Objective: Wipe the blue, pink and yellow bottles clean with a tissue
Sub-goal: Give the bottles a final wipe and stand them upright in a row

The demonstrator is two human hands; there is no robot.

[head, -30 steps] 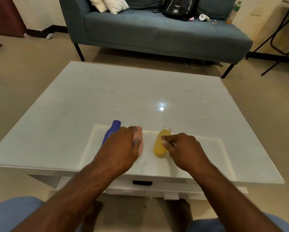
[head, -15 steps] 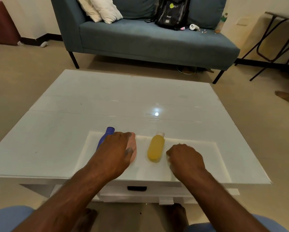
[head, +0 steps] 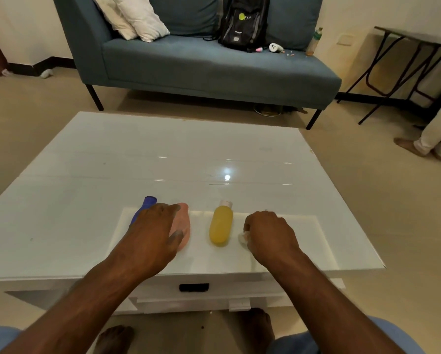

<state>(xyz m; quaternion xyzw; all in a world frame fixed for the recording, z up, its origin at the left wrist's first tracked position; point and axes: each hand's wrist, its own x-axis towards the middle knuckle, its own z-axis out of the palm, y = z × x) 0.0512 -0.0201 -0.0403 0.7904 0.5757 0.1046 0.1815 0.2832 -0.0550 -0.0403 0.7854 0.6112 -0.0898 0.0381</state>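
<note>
Head view: three bottles lying flat in a row on table (head: pixel 86 175), long axes pointing away, caps far. Blue bottle (head: pixel 148 203) leftmost, pink bottle (head: pixel 183 226) touching it or just beside, both under left hand (head: pixel 154 232), fingers spread over them. Yellow bottle (head: pixel 220 222) apart, just left of right hand (head: pixel 268 235), curled on tissue (head: pixel 242 237); nearer that hand.

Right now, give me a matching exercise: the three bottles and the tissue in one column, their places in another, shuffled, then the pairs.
Things:
1. blue bottle
2. pink bottle
3. yellow bottle
4. tissue

Places:
A. lying free between the two hands
B. bunched in the right hand
C. farthest left, mostly hidden behind the left hand
D. middle of the row, under the left hand's fingers

Pairs: 1-C, 2-D, 3-A, 4-B
</note>
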